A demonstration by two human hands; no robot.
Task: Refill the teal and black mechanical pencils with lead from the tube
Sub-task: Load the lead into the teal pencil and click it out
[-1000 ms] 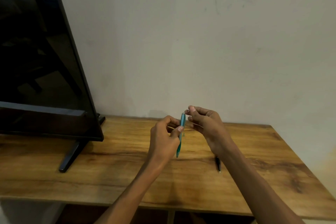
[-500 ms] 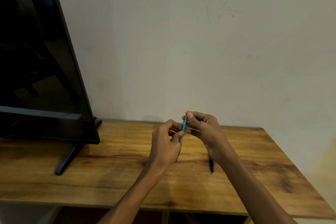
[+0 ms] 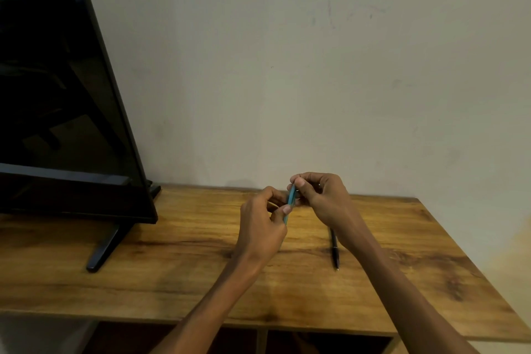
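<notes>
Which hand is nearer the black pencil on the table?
Right. The right hand is just above the black pencil, its wrist over the pencil's far end; the left hand is further left, holding the teal pencil.

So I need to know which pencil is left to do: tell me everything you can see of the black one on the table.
The black mechanical pencil is slim, dark and glossy, likely plastic. It lies flat on the wooden table, running roughly front to back, with a small pale tip at its near end. Its far end is hidden behind the right hand's wrist. Nothing visibly grips it; only the table appears to touch it.
</notes>
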